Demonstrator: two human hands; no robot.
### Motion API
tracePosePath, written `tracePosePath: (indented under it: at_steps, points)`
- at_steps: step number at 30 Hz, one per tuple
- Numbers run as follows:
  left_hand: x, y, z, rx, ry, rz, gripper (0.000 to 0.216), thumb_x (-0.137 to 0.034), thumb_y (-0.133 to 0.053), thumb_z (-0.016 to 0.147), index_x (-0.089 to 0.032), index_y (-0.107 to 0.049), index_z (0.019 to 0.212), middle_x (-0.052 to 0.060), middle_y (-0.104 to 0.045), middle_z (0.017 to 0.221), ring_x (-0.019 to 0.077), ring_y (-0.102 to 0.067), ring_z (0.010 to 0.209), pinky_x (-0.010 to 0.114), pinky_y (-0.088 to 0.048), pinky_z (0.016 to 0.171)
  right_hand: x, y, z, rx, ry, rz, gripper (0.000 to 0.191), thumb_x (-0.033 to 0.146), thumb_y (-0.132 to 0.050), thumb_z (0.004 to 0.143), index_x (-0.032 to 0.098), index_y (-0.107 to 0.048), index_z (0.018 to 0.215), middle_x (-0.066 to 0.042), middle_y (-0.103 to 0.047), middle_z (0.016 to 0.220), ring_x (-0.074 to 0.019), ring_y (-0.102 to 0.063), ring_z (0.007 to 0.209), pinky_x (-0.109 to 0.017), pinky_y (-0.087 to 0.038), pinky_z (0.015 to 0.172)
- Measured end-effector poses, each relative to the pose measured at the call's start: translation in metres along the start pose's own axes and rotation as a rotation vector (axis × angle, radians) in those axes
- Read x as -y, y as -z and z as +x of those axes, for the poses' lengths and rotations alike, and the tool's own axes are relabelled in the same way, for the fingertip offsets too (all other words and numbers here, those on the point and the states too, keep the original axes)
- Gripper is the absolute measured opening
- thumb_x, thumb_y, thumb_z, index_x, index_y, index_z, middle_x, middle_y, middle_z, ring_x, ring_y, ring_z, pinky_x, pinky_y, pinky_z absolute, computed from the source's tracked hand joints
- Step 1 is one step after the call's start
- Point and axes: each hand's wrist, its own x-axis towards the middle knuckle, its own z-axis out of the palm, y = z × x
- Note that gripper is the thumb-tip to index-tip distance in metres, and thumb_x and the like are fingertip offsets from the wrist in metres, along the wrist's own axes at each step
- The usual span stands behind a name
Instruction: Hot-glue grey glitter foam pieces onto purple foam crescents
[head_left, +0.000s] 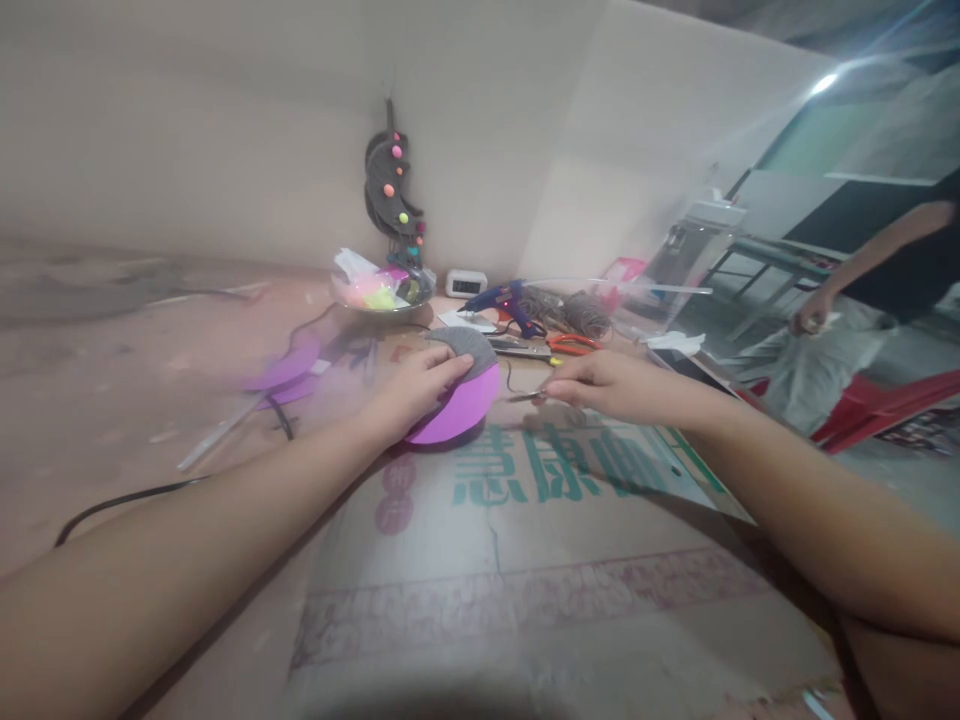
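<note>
My left hand (415, 388) lies on a purple foam disc (461, 408) with a grey crescent piece (466, 349) on top, fingers curled over and pressing it onto the cardboard sheet (525, 560). My right hand (607, 385) reaches out to the right of the disc, its fingers pinched on a small thin dark thing (525, 396) that I cannot make out. A blue glue gun (504, 300) stands just behind the disc.
Orange-handled scissors (570, 344) and a utility knife (521, 349) lie behind my right hand. A bowl (382, 296) of coloured bits, a small clock (466, 283), twine (581, 314), a hanging black crescent decoration (391, 190). Purple shapes (289, 370) left. A person (862, 300) stands at right.
</note>
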Motion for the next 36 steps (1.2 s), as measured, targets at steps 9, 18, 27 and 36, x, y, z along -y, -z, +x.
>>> tracePosePath:
  at_steps: [9, 18, 27, 36]
  points:
    - [0.005, 0.002, 0.002, -0.024, -0.034, -0.01, 0.037, -0.048, -0.06, 0.078, -0.019, -0.04, 0.066, -0.007, -0.036, 0.052, 0.0057, -0.031, 0.041, 0.018, -0.02, 0.039, 0.028, -0.018, -0.007, -0.023, 0.201, 0.034, 0.031, 0.041, -0.054, 0.088, 0.024, -0.065, 0.111, -0.006, -0.065, 0.103, -0.0169, -0.061, 0.089, -0.027, -0.045, 0.076]
    - [-0.005, -0.005, -0.008, -0.105, -0.216, 0.224, 0.035, -0.045, -0.054, 0.082, -0.019, -0.043, 0.063, -0.005, -0.041, 0.056, 0.0098, -0.037, 0.051, 0.022, -0.026, 0.047, 0.021, -0.044, 0.009, -0.364, -0.036, 0.26, 0.031, 0.04, -0.049, 0.089, 0.016, -0.06, 0.073, -0.001, -0.058, 0.068, -0.014, -0.053, 0.065, -0.026, -0.04, 0.061]
    - [-0.01, -0.015, -0.022, -0.1, -0.411, 0.413, 0.027, -0.039, -0.052, 0.085, -0.019, -0.048, 0.068, -0.002, -0.049, 0.066, 0.0133, -0.045, 0.064, 0.024, -0.033, 0.058, 0.027, -0.064, 0.01, -0.363, 0.031, 0.357, 0.029, 0.037, -0.053, 0.088, 0.017, -0.066, 0.071, -0.002, -0.064, 0.07, -0.0141, -0.056, 0.066, -0.025, -0.042, 0.063]
    - [-0.009, -0.013, -0.02, -0.065, -0.453, 0.472, 0.027, -0.036, -0.047, 0.088, -0.018, -0.047, 0.068, -0.002, -0.047, 0.067, 0.0141, -0.046, 0.067, 0.025, -0.034, 0.063, 0.024, -0.067, 0.009, -0.368, -0.061, 0.579, 0.033, 0.043, -0.054, 0.086, 0.017, -0.057, 0.066, 0.001, -0.056, 0.059, -0.0112, -0.05, 0.055, -0.024, -0.039, 0.053]
